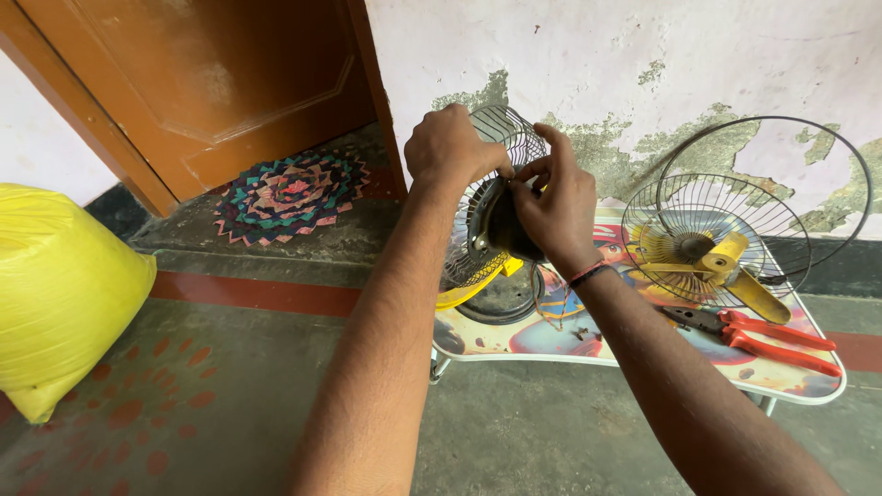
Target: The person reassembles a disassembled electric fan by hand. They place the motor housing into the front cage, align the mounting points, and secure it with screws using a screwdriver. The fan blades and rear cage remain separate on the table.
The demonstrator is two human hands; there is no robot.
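Observation:
A small table fan with a black motor body (503, 230) and a rear wire guard (501, 138) stands on a low picture-printed table (643, 363). My left hand (452, 145) grips the top of the guard and motor from the left. My right hand (556, 207) is closed on the motor's back from the right, fingers curled against it. A yellow part (473, 289) of the fan shows under the guard, over a dark round base (501, 298).
A loose front wire guard (712, 234) with yellow fan blades (735, 271) lies on the table's right side, and red-handled pliers (763, 335) lie near its front edge. A yellow sack (60, 285) sits at left. A patterned mat (289, 193) lies before a brown door (211, 83).

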